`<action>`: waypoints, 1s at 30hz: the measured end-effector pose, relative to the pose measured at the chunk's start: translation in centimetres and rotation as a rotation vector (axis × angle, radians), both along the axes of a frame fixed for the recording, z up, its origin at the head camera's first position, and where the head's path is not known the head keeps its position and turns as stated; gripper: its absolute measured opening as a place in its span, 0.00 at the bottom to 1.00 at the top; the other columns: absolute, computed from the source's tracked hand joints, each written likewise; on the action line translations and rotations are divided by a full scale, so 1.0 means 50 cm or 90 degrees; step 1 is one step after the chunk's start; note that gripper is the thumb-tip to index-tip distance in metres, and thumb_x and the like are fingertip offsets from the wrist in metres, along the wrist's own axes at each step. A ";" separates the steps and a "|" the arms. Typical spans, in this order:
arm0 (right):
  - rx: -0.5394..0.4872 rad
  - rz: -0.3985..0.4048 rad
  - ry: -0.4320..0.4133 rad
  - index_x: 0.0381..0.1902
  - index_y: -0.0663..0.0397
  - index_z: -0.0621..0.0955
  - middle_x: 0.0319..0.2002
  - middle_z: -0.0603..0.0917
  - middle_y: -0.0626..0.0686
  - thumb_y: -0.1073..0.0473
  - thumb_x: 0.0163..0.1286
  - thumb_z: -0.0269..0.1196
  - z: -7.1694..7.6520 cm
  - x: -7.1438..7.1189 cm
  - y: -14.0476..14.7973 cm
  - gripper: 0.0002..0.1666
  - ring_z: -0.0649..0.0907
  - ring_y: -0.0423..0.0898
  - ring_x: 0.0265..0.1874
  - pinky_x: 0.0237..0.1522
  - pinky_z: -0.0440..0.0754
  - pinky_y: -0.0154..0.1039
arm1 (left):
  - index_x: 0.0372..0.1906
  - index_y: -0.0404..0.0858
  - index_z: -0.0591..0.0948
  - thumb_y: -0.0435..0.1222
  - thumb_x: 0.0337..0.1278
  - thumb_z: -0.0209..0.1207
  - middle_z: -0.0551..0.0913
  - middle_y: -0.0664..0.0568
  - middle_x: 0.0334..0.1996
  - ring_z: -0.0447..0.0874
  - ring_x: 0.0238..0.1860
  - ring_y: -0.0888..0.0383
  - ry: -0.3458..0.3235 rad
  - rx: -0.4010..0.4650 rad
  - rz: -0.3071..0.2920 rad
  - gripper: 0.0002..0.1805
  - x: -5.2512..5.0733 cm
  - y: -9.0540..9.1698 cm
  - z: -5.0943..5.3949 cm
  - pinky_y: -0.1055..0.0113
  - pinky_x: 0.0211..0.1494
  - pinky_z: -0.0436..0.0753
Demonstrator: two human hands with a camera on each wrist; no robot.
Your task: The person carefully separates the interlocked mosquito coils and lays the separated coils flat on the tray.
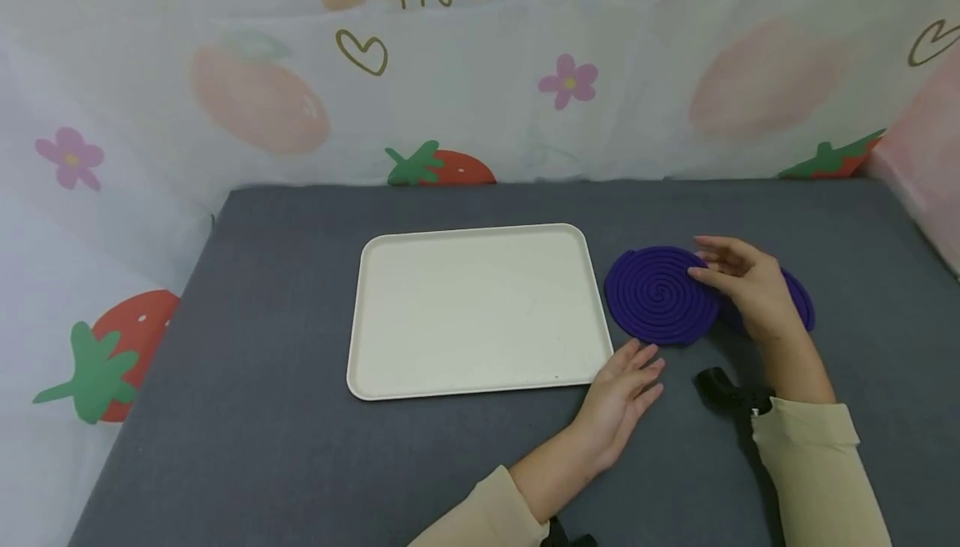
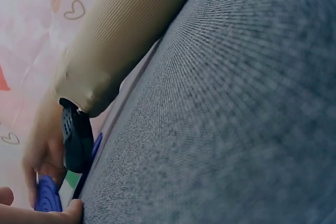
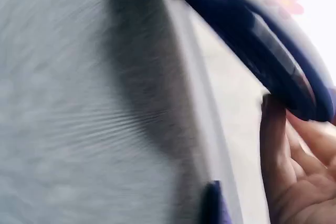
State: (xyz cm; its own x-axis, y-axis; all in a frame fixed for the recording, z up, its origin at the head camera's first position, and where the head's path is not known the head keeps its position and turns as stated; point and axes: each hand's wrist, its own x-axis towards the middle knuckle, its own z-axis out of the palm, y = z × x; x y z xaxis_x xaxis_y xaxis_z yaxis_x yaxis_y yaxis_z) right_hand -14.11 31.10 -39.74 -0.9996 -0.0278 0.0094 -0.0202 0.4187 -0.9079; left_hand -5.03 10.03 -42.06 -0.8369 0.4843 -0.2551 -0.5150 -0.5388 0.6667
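My right hand (image 1: 742, 284) pinches the right edge of a round purple mat (image 1: 658, 295), coiled in a spiral, between thumb and fingers. In the right wrist view this mat (image 3: 262, 51) appears blurred and tilted above the grey cloth. A second purple mat (image 1: 799, 301) lies on the cloth, mostly hidden behind the right hand and the first mat. My left hand (image 1: 618, 401), fingers spread and fairly straight, is just below the held mat, by the near right corner of a white tray (image 1: 480, 313). Nothing is seen in its grasp.
Grey cloth (image 1: 247, 447) covers the table. The white tray's raised rim is left of the mats. A printed curtain (image 1: 630, 130) hangs along the table's far and left edges. Black wrist cameras (image 1: 731, 393) stick out beneath the sleeves, close to the cloth.
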 end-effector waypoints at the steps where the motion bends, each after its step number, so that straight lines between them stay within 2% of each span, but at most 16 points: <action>1: -0.029 0.005 -0.016 0.61 0.53 0.74 0.44 0.78 0.38 0.59 0.68 0.61 0.001 0.001 0.004 0.24 0.76 0.36 0.40 0.36 0.75 0.26 | 0.71 0.26 0.43 0.27 0.66 0.44 0.54 0.36 0.70 0.53 0.70 0.43 0.001 0.001 -0.003 0.34 0.000 0.000 0.000 0.53 0.71 0.57; 3: -0.073 0.024 -0.050 0.61 0.50 0.75 0.41 0.80 0.36 0.58 0.68 0.60 0.003 0.002 0.012 0.23 0.78 0.35 0.37 0.34 0.77 0.26 | 0.71 0.26 0.42 0.27 0.66 0.44 0.53 0.36 0.70 0.52 0.70 0.43 0.002 0.006 -0.008 0.34 -0.001 0.000 0.000 0.52 0.71 0.56; 5: -0.062 0.048 -0.069 0.60 0.49 0.75 0.41 0.81 0.34 0.57 0.69 0.60 0.005 0.003 0.019 0.22 0.80 0.34 0.37 0.34 0.79 0.27 | 0.72 0.26 0.42 0.27 0.66 0.44 0.52 0.36 0.70 0.51 0.70 0.43 0.002 0.011 -0.012 0.35 -0.002 0.000 0.000 0.52 0.71 0.56; 7: -0.087 0.060 -0.074 0.59 0.49 0.75 0.40 0.83 0.37 0.60 0.68 0.60 0.006 0.004 0.024 0.21 0.81 0.35 0.36 0.34 0.81 0.29 | 0.72 0.26 0.41 0.26 0.65 0.44 0.51 0.36 0.71 0.50 0.71 0.43 0.002 0.016 -0.015 0.36 -0.002 0.000 -0.001 0.51 0.71 0.55; 11: -0.210 0.073 -0.052 0.55 0.50 0.78 0.39 0.85 0.43 0.67 0.67 0.60 0.011 0.006 0.027 0.19 0.83 0.38 0.34 0.30 0.82 0.30 | 0.72 0.28 0.41 0.26 0.64 0.44 0.51 0.37 0.71 0.50 0.71 0.44 0.004 0.017 -0.034 0.36 -0.003 0.000 -0.003 0.52 0.71 0.56; 15: -0.337 0.094 -0.018 0.55 0.53 0.79 0.40 0.85 0.48 0.73 0.67 0.56 0.023 0.011 0.025 0.21 0.84 0.40 0.36 0.31 0.83 0.32 | 0.72 0.29 0.42 0.26 0.66 0.44 0.50 0.38 0.71 0.49 0.71 0.45 0.012 0.013 -0.084 0.35 -0.003 0.000 -0.004 0.54 0.71 0.56; 17: -0.384 0.116 0.004 0.56 0.56 0.79 0.42 0.85 0.50 0.76 0.68 0.52 0.030 0.013 0.021 0.22 0.84 0.42 0.38 0.32 0.83 0.32 | 0.72 0.29 0.42 0.27 0.68 0.44 0.51 0.38 0.71 0.49 0.72 0.45 0.023 0.014 -0.107 0.34 -0.002 -0.001 -0.003 0.54 0.71 0.56; 20: -0.456 0.165 0.033 0.57 0.62 0.76 0.44 0.85 0.53 0.80 0.68 0.47 0.042 0.016 0.013 0.24 0.84 0.44 0.40 0.36 0.83 0.33 | 0.72 0.29 0.44 0.29 0.70 0.43 0.51 0.38 0.71 0.49 0.72 0.46 0.057 0.018 -0.117 0.33 -0.003 -0.004 0.000 0.55 0.71 0.56; 25: -0.493 0.210 0.070 0.59 0.67 0.73 0.46 0.84 0.56 0.82 0.68 0.45 0.062 0.024 -0.017 0.25 0.83 0.46 0.43 0.38 0.84 0.34 | 0.72 0.31 0.48 0.29 0.71 0.42 0.53 0.39 0.71 0.51 0.71 0.48 0.123 0.032 -0.083 0.30 -0.013 -0.017 0.009 0.56 0.71 0.57; 30: -0.502 0.225 0.079 0.60 0.67 0.72 0.47 0.83 0.55 0.82 0.68 0.44 0.074 0.032 -0.052 0.25 0.83 0.46 0.43 0.39 0.83 0.34 | 0.70 0.29 0.56 0.26 0.68 0.44 0.61 0.39 0.67 0.60 0.68 0.50 0.141 0.038 -0.002 0.27 -0.037 -0.040 0.018 0.58 0.69 0.61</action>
State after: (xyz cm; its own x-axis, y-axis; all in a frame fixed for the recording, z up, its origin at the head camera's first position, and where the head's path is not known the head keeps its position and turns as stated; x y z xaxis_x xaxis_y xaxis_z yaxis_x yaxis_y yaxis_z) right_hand -12.50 28.50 -36.07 -0.9242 -0.2750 0.2652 -0.1489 -0.3801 -0.9129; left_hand -6.88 8.01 -41.15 -0.8677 0.4959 -0.0356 -0.3609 -0.5788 0.7312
